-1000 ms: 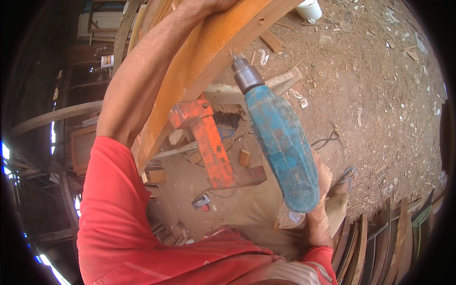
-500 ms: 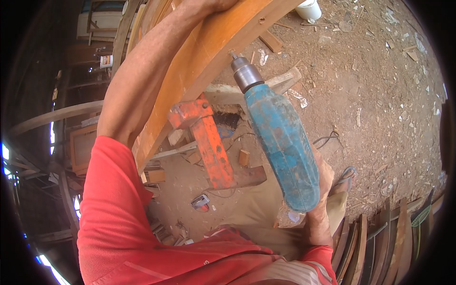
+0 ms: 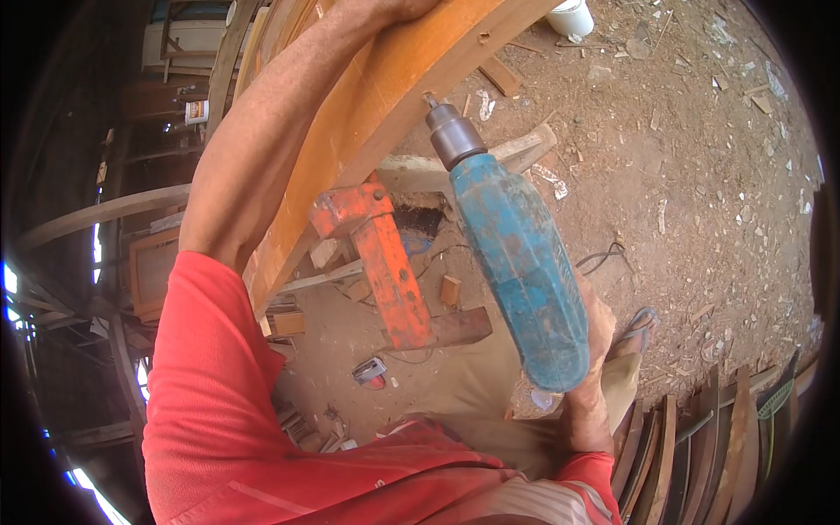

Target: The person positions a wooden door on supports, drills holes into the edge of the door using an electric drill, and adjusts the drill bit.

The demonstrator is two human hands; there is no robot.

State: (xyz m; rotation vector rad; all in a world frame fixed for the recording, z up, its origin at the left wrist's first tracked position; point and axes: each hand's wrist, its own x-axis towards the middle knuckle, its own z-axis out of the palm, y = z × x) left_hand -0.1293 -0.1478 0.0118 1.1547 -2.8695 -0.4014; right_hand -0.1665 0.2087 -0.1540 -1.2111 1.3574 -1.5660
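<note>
A blue power drill (image 3: 523, 271) with scuffed paint slants across the middle, its metal chuck (image 3: 455, 136) pointing up and left. The bit meets the side of a curved, varnished wooden piece (image 3: 385, 96). My right hand (image 3: 598, 328) is wrapped round the drill's handle, mostly hidden behind the body. At the top edge, my left hand (image 3: 409, 9) lies against the wooden piece; its fingers are out of sight. Below the wood stands an orange metal clamp (image 3: 391, 271), whose upper end touches or nearly touches the wood's underside.
Wood scraps and shavings litter the dirt floor (image 3: 700, 175). A white bucket (image 3: 570, 19) stands at the top. Several curved wooden strips (image 3: 665, 455) line the lower right. A small power tool (image 3: 369, 372) lies on the ground near my legs. Dark timber framing fills the left side.
</note>
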